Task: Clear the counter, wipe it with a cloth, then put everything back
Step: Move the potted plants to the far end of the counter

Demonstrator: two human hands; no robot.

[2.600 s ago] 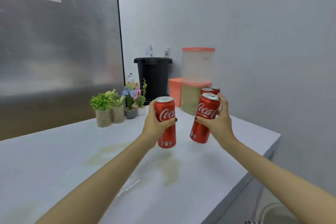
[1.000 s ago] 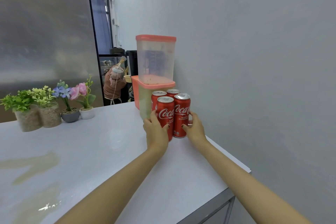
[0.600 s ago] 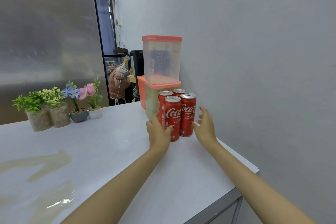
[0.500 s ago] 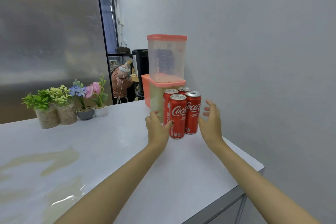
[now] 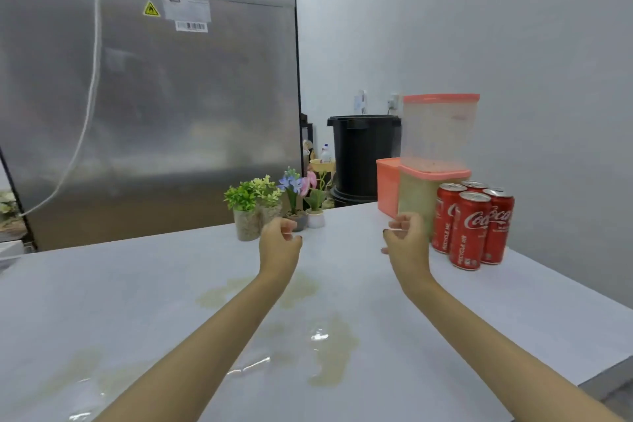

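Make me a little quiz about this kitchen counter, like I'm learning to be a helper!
1. Pick one: how many red cola cans stand on the counter? A two, B four, C six.
2. True or false: the left hand holds a can.
3. Fill the gap: seen from the camera, the little potted plants stand to the ___ of the cans.
Key: 1 B. 2 false; the left hand and the right hand both hold nothing. 3 left.
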